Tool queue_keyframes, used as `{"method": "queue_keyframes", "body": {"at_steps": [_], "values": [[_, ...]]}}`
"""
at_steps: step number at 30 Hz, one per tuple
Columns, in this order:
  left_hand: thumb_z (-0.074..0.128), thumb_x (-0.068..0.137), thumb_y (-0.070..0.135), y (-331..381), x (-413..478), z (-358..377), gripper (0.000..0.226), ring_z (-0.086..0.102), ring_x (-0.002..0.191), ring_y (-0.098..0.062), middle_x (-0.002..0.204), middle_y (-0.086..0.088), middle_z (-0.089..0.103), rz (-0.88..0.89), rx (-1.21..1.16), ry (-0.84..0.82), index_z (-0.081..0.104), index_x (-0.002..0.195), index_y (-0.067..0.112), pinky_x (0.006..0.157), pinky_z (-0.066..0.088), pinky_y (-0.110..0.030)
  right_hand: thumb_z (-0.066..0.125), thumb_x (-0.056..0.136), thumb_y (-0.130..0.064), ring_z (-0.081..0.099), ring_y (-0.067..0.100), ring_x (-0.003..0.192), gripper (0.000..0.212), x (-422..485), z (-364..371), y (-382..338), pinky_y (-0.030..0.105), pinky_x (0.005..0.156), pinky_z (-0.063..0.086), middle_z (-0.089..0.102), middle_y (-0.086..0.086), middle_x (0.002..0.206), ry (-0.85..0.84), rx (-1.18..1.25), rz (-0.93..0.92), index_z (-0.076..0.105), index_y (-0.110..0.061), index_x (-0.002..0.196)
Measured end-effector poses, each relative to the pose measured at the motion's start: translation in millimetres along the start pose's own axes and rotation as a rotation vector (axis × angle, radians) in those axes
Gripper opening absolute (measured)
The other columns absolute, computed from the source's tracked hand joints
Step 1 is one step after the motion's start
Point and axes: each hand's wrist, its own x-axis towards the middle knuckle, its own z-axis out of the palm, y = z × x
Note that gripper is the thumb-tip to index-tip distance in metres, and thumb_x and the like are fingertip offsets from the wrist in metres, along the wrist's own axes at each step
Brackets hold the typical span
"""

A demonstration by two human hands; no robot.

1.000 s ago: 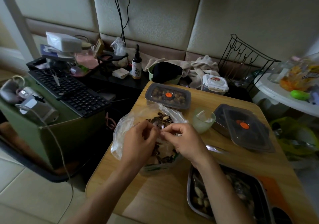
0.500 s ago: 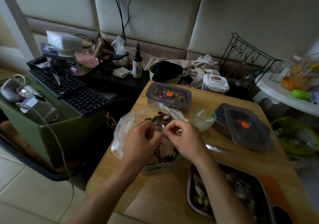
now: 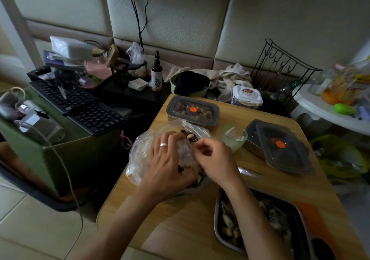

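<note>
Showing: two hands working at a plastic bag [image 3: 140,155] on a wooden desk [image 3: 180,219], seen from above in a dim room.
Plastic bag: clear and crumpled, lying near the desk's left edge, mouth open toward the far side.
Seeds [image 3: 188,135]: dark and pale, heaped inside the bag, visible just past the fingertips.
Left grip [image 3: 168,165]: palm down on the bag, ring [image 3: 163,144] on one finger, fingertips bent at the seeds; cannot tell whether grasping anything.
Right grip [image 3: 216,159]: clenched, thumb and forefinger pinching a fold of the bag's plastic, just beside the left grip.
Lidded box [image 3: 193,110]: beyond the bag, close to it, filled with round brown pieces, orange dot on the lid.
Green cup [image 3: 234,139]: pale, near the right knuckles.
Dark lidded box [image 3: 280,145]: right of the cup, orange dot on the lid.
Metal tray [image 3: 218,225]: at the near right, under the right forearm, holding pale and dark pieces too blurred to name.
Keyboard [image 3: 80,103]: black, on a green surface left of the desk, well apart from the hands.
Bottle [image 3: 156,75]: dark, upright behind the desk.
</note>
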Motion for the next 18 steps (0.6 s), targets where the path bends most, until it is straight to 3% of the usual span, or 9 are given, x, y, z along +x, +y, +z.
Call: {"method": "queue_keyframes", "body": {"at_steps": [2,4,6,9,11,14,18], "values": [[0.063,0.077,0.049,-2.0,-2.4,3.6,0.077,0.033,0.118,-0.004,0.130,0.009,0.039,0.015,-0.002,-0.021,0.030,0.142,0.025,0.100,0.030,-0.030,0.074,0.095,-0.025,0.072,0.011,0.073,0.009,1.1,-2.1,1.6,0.029,0.066,0.057,0.075,-0.003,0.078,-0.079,0.113,0.072,0.076,-0.020,0.087],[0.064,0.083,0.045,-4.6,-3.5,8.0,0.073,0.045,0.115,-0.003,0.124,0.011,0.050,0.005,-0.026,-0.022,0.028,0.143,0.025,0.098,0.029,-0.029,0.075,0.095,-0.028,0.073,0.020,0.076,0.010,0.6,-2.5,1.9,0.037,0.069,0.058,0.076,0.001,0.081,-0.128,0.196,0.112,0.076,-0.021,0.087],[0.061,0.085,0.045,-6.8,-1.7,8.7,0.060,0.058,0.094,-0.003,0.101,0.016,0.061,-0.005,-0.040,-0.023,0.034,0.134,0.025,0.092,0.034,-0.030,0.079,0.091,-0.032,0.070,0.015,0.078,0.010,0.3,-3.2,2.9,0.033,0.070,0.058,0.074,-0.002,0.087,-0.113,0.174,0.101,0.073,-0.024,0.091],[0.064,0.087,0.043,-8.6,-0.3,8.2,0.039,0.055,0.076,-0.006,0.081,0.015,0.060,-0.012,0.026,-0.044,0.035,0.111,0.031,0.081,0.033,-0.030,0.081,0.089,-0.031,0.061,0.001,0.071,0.014,-0.8,-6.4,1.6,0.018,0.063,0.048,0.070,-0.007,0.093,-0.090,0.122,0.014,0.069,-0.028,0.094],[0.063,0.088,0.043,-8.2,-0.2,8.2,0.034,0.055,0.073,-0.007,0.080,0.014,0.059,-0.014,0.011,-0.064,0.034,0.102,0.033,0.078,0.036,-0.031,0.076,0.093,-0.028,0.065,0.003,0.078,0.004,-2.3,-9.0,-3.3,0.024,0.067,0.052,0.071,-0.009,0.091,-0.121,0.148,-0.045,0.072,-0.028,0.091],[0.063,0.087,0.041,-7.0,1.1,7.6,0.033,0.052,0.068,-0.003,0.077,0.016,0.054,-0.029,-0.032,-0.082,0.034,0.099,0.035,0.072,0.038,-0.031,0.070,0.098,-0.027,0.069,0.012,0.089,0.013,-4.8,-10.4,-10.8,0.042,0.080,0.058,0.073,-0.009,0.091,-0.164,0.152,-0.125,0.077,-0.026,0.087],[0.064,0.086,0.038,-8.2,1.2,6.7,0.029,0.048,0.065,-0.002,0.076,0.017,0.051,-0.042,-0.042,-0.082,0.041,0.102,0.031,0.069,0.036,-0.031,0.068,0.100,-0.027,0.071,0.014,0.094,0.015,-6.5,-11.7,-14.7,0.044,0.085,0.059,0.076,-0.008,0.094,-0.231,0.150,-0.170,0.080,-0.023,0.093]]}}
